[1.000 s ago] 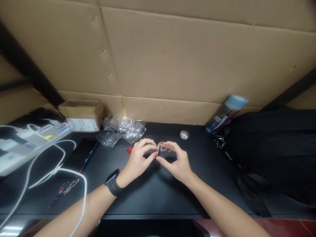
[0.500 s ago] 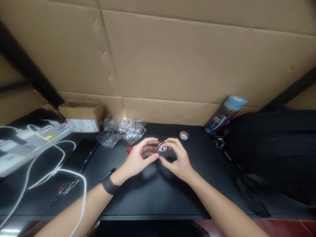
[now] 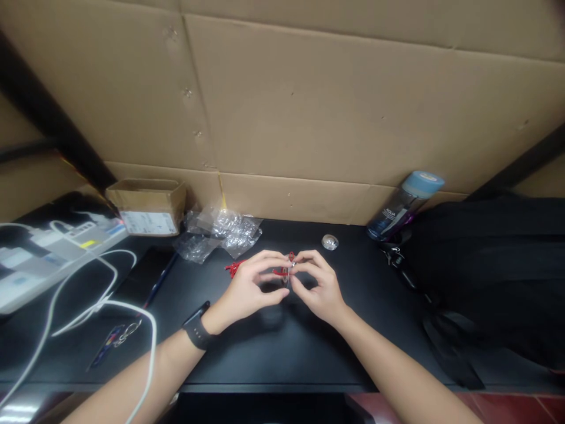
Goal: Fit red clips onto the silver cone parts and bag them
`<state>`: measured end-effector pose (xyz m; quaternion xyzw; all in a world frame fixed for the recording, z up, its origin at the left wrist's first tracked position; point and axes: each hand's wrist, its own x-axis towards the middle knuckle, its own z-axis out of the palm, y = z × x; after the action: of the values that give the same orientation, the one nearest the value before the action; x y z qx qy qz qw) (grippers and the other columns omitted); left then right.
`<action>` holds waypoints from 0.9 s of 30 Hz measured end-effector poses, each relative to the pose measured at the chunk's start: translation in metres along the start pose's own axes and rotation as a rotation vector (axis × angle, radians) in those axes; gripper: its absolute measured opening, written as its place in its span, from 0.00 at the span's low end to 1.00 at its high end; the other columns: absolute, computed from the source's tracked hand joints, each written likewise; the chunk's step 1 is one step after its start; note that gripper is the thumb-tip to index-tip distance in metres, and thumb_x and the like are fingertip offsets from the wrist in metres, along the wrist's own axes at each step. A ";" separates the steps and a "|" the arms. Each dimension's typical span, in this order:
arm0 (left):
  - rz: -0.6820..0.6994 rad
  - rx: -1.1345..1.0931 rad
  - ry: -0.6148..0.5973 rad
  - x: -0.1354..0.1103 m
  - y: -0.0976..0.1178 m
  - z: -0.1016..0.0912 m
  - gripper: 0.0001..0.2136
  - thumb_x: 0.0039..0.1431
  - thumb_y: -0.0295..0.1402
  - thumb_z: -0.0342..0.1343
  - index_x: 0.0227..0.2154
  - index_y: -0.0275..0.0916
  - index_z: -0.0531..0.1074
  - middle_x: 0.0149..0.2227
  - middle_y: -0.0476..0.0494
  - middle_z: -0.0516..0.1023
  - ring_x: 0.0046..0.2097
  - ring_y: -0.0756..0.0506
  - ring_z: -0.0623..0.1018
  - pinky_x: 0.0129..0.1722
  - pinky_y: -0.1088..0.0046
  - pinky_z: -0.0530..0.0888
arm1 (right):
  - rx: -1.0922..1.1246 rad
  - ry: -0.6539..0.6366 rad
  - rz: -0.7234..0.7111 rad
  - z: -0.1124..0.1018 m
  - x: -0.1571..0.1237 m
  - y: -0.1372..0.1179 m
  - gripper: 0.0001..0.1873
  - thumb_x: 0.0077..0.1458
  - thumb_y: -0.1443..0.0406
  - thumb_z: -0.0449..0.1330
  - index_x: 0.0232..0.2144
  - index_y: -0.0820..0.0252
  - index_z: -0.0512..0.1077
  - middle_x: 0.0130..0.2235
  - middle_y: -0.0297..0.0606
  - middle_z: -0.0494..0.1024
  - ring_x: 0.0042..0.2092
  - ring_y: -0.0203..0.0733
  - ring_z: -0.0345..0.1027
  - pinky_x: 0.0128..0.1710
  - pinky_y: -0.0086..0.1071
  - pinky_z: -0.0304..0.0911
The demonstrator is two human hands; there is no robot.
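Observation:
My left hand [image 3: 249, 288] and my right hand [image 3: 318, 285] meet above the middle of the black desk [image 3: 273, 347]. Both pinch a small clear round piece [image 3: 288, 272] with a red cord [image 3: 278, 271] on it. The cord's red tassel end [image 3: 232, 268] shows just left of my left fingers. A black watch [image 3: 197, 333] sits on my left wrist. A second clear dome-shaped piece [image 3: 329, 241] lies on the desk behind my right hand.
Crumpled clear plastic bags [image 3: 223, 231] and a small cardboard box [image 3: 148, 206] stand at the back left. White cables [image 3: 101, 294] and a key ring [image 3: 121, 335] lie on the left. A blue-capped water bottle [image 3: 404, 206] and a black bag [image 3: 494, 265] fill the right. Cardboard panels [image 3: 335, 106] wall the back.
The small piece between my fingers has turned from flat-on to edge-on, and the red cord now shows more clearly between my hands. My hands stayed in about the same place.

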<state>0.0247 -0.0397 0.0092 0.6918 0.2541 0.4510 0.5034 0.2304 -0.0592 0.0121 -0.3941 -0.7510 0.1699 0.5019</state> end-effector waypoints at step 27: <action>0.155 0.861 -0.323 -0.005 -0.017 0.006 0.22 0.64 0.29 0.58 0.61 0.46 0.69 0.64 0.37 0.70 0.67 0.34 0.67 0.63 0.50 0.67 | -0.463 -0.195 0.231 -0.042 0.013 0.045 0.04 0.52 0.67 0.65 0.27 0.55 0.72 0.41 0.38 0.78 0.44 0.47 0.73 0.49 0.42 0.68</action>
<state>0.0299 -0.0405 -0.0090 0.9162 0.2838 0.2273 0.1684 0.2841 -0.0267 0.0095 -0.5632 -0.7646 0.0871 0.3009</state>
